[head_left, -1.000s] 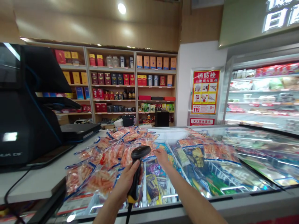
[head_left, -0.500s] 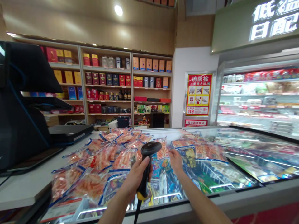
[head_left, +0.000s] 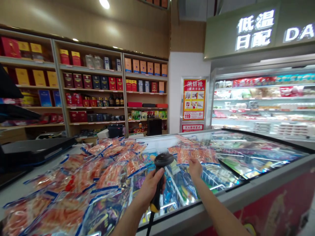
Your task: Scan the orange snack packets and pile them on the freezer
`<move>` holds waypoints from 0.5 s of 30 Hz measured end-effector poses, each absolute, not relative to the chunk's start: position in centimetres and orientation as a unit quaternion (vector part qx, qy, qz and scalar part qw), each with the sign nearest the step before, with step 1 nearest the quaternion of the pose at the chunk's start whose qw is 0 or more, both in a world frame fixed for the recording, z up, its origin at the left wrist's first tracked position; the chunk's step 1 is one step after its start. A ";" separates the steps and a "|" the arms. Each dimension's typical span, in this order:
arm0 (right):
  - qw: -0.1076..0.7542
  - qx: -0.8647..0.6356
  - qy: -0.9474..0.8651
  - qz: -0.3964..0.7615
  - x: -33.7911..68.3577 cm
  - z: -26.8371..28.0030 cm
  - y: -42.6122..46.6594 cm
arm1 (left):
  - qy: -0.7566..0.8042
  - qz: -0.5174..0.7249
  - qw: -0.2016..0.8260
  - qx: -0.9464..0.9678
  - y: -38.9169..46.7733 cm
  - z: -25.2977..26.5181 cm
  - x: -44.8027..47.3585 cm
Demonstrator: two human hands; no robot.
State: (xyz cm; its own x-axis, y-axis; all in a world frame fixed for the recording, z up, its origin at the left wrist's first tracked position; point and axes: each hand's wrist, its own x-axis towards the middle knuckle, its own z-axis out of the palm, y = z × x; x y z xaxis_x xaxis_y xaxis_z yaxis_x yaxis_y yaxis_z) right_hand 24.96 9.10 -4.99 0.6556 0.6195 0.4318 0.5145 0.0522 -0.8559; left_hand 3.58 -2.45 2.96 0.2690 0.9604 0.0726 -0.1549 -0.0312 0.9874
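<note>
My left hand point(head_left: 151, 183) is wrapped round the handle of a black and yellow barcode scanner point(head_left: 164, 159), held upright with its head on top and its cord hanging down. My right hand point(head_left: 195, 168) has its fingers closed at the lower edge of a clear, blue-edged bag of orange-pink food point(head_left: 189, 154), beside similar bags on the freezer glass. Its fingertips are partly hidden. Many more such bags point(head_left: 110, 172) lie heaped to the left of the scanner. A dark printed bag face point(head_left: 105, 209) shows at the front of that heap.
Under my hands is the glass-topped chest freezer point(head_left: 236, 193), with wire baskets inside. A black counter device point(head_left: 36, 149) stands at the left. Shelves of boxed goods point(head_left: 93, 75) line the back wall; a lit refrigerated case point(head_left: 261, 105) is at the right.
My view has turned right. My right hand has moved a bag rightward, from beside the scanner to the bags on the right. The scanner stays in my left hand.
</note>
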 end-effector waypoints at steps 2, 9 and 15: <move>0.591 -0.700 -0.399 0.032 25.9 -5.1 9.2 | 0.382 0.467 0.591 0.535 -2.3 2.8 3.8; 0.536 -0.750 -0.388 -0.013 26.3 -4.7 9.0 | 0.389 0.478 0.591 0.520 -2.5 2.7 3.4; 0.491 -0.774 -0.399 -0.039 26.4 -4.6 8.6 | 0.390 0.491 0.588 0.510 -3.0 2.5 1.8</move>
State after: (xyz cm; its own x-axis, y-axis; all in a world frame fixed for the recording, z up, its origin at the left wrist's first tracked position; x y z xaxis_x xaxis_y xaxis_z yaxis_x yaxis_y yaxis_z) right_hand 26.36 8.57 -4.62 0.6790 0.5784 0.4520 0.6554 -0.2003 -0.7283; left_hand 1.81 -3.00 2.55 0.2125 0.9762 0.0426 -0.1795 -0.0039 0.9837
